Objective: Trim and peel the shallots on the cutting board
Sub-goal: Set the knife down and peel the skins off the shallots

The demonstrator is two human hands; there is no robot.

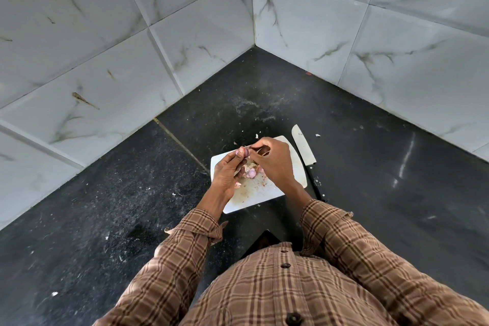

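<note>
Head view, one item in hand. We list: left hand (225,171), fingers curled round a shallot (242,151), held above the far end of the board (296,164). Right hand (274,160), fingertips pinched at the shallot's right side, apparently on a strip of dry skin; we cannot tell exactly what the pinch has caught. The shallot shows pale purple flesh on its visible face, so we judge its peeling to be partly done.

On the board, below the hands: a second shallot (251,172), pink and seemingly bare, lying among peelings (248,165). Further pink pieces sit near the left wrist; whether they are shallots or trimmings we cannot say. The board's near half carries brown smears and crumbs.

Knife (304,148): flat on the counter (132,193), just beside the board's right edge, touched by neither hand.

Progress, as judged: trimming seems paused or finished for this shallot, peeling is under way. How many unpeeled shallots remain is hidden by the hands. Stray skin flecks lie scattered on the counter.
</note>
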